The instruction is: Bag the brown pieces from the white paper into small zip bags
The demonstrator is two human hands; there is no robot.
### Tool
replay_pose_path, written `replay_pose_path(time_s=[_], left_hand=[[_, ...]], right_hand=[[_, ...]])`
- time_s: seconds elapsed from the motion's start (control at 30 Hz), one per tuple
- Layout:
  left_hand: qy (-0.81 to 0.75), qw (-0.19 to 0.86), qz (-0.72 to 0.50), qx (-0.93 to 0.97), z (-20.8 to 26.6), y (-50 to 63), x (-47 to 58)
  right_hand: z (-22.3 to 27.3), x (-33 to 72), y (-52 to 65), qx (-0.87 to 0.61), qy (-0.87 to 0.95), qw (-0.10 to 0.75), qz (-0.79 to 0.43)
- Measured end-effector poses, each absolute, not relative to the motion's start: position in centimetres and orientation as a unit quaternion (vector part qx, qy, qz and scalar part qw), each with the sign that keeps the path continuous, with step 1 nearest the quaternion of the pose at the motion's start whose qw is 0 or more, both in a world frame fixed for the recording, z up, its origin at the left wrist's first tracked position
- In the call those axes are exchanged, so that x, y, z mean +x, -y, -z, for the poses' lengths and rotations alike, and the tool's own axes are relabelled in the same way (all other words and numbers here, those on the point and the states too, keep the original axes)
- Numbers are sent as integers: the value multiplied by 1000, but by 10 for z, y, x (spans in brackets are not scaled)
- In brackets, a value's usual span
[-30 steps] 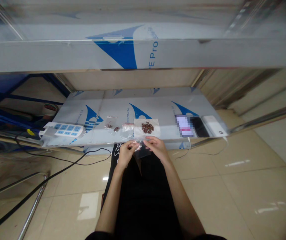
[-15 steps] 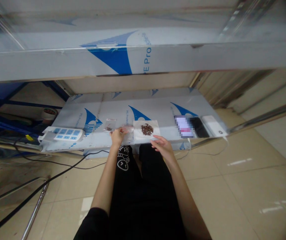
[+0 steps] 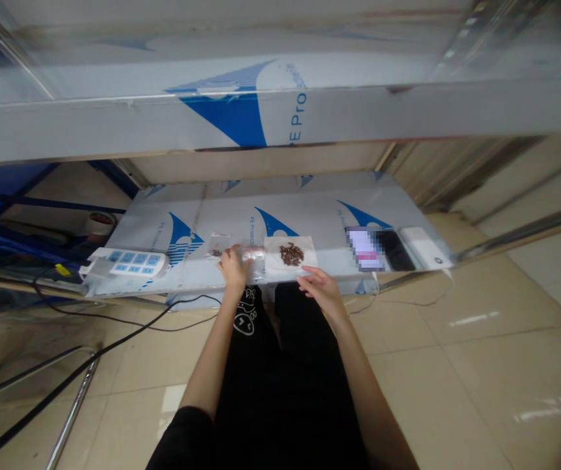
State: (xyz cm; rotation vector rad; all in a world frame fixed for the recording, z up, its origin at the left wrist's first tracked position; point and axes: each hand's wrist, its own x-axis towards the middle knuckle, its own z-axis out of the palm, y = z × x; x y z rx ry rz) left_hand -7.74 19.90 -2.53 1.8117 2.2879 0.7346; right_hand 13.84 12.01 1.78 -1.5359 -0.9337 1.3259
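Note:
My left hand [image 3: 234,269] is over the clear plastic bags left of the middle, thumb and fingers apart; its fingertips are partly hidden. Beside its fingers, a small clear bag [image 3: 221,243] has a few small brown pieces in it. More clear plastic bags [image 3: 256,261] lie to the right of this hand. A heap of small brown, screw-like pieces [image 3: 290,254] rests on a white sheet [image 3: 271,261]. My right hand [image 3: 320,287] hovers at the sheet's lower right, fingers stretched out and loosely apart, with nothing visible in it.
A white power strip [image 3: 133,262] lies at the shelf's left end. On the right are a phone with a lit screen [image 3: 364,248], a black phone [image 3: 396,250] and a white device [image 3: 424,247] with a cable. An upper shelf edge [image 3: 358,114] crosses overhead.
My left hand has turned and opened its fingers toward the left bag, over the plastic. My right hand stays near the white sheet. The view has shifted slightly.

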Motion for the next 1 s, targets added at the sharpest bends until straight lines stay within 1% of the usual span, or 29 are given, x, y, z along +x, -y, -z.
replay_pose_path(time_s=[0.13, 0.33, 0.63, 0.77, 1.0], left_hand=[[-743, 49, -261, 615, 29, -191, -60], [-751, 71, -262, 602, 37, -195, -38], [-685, 87, -360, 627, 42, -197, -38], [-708, 82, -332, 618, 38, -195, -34], [-722, 16, -294, 626, 28, -166, -36]], right_hand=[[-17, 136, -119, -613, 383, 435, -537], [-17, 134, -118, -610, 391, 432, -537], [-18, 136, -117, -604, 388, 443, -537], [-19, 136, -117, -602, 392, 438, -541], [-20, 138, -117, -604, 387, 445, -535]])
